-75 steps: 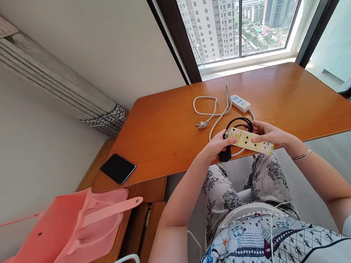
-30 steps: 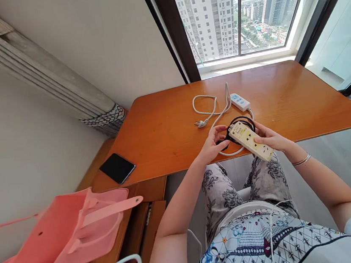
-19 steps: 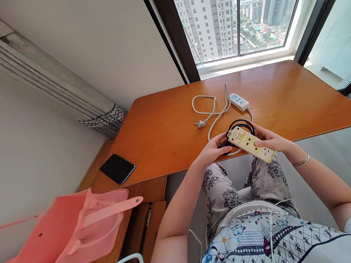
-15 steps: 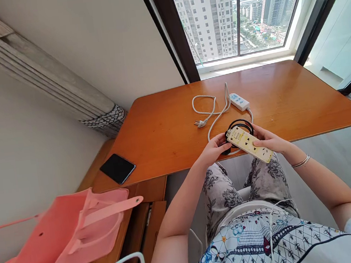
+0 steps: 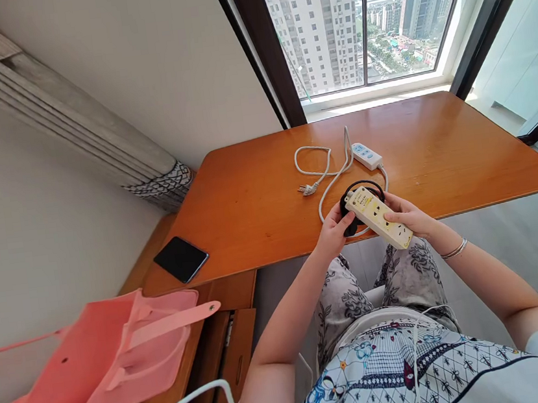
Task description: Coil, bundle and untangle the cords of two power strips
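Note:
My right hand [image 5: 408,214] grips a cream-yellow power strip [image 5: 378,215] along its side, thumb on the socket face and fingers behind. The strip is tilted, its far end up to the left, just above the table's front edge. My left hand [image 5: 334,229] is closed on the bunched black cord [image 5: 350,225] beside the strip's upper-left end; its fingers are partly hidden. Loops of that cord show behind the strip. Beyond my hands, a white power strip [image 5: 367,155] lies on the table, its white cord [image 5: 312,148] looped to the left and ending in a plug [image 5: 307,189].
The wooden table [image 5: 250,204] has a black phone [image 5: 181,259] near its left front corner. At the lower left, a pink bag [image 5: 106,359] rests on a wooden cabinet. A window [image 5: 366,32] is behind the table, with a gathered curtain [image 5: 94,131] on the left.
The cream-yellow power strip has shifted slightly left and tilted, showing more of its side. My left hand has closed further around the black cord. The white strip has not moved.

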Demonstrator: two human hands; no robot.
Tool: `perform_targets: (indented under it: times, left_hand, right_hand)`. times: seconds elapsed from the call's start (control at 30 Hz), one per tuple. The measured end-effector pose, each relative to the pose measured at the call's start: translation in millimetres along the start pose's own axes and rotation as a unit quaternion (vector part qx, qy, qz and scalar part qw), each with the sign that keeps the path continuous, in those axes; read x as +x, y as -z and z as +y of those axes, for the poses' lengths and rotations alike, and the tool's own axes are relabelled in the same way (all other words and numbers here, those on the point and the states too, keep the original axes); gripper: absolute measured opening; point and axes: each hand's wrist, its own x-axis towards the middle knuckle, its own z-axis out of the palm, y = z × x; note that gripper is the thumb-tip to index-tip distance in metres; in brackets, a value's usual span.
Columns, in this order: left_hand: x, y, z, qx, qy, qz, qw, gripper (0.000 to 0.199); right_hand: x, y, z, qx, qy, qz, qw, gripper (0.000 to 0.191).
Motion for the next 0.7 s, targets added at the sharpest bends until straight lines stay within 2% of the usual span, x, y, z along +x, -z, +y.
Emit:
perform_targets:
  times: [0.1, 0.23, 0.37, 0.43, 0.57, 0.63, 0.7]
  left_hand:
    - [-1, -2.4, -2, -0.024, -0.006, 0.019, 1.0, 0.062]
    - [5, -7.4, -7, -0.084, -0.01, 0.071, 0.994, 0.051]
    - [21, -10.8, -10, -0.122, -0.008, 0.105, 0.987, 0.043]
    - [29, -10.8, -9, -0.127, -0.014, 0.108, 0.986, 0.043]
    - [37, -9.3, -5, -0.124, -0.022, 0.102, 0.987, 0.045]
    - [36, -8.8, -3, -0.122, -0.016, 0.088, 0.988, 0.047]
    - [34, -8.6, -1, -0.121, -0.009, 0.071, 0.99, 0.048]
  right_hand:
    - [0, -5, -2, 0.017, 0.003, 0.006, 1.0, 0.081]
    - [5, -9, -7, 0.047, -0.017, 0.037, 0.998, 0.074]
    - [21, -8, -13, 0.028, -0.05, 0.097, 0.994, 0.044]
    - [32, -6, -14, 0.017, -0.078, 0.151, 0.985, 0.033]
    - [53, -1, -13, 0.059, -0.107, 0.252, 0.96, 0.042]
    - [59, 0, -13, 0.093, -0.108, 0.258, 0.956, 0.038]
    - [61, -1, -14, 0.125, -0.119, 0.234, 0.957, 0.033]
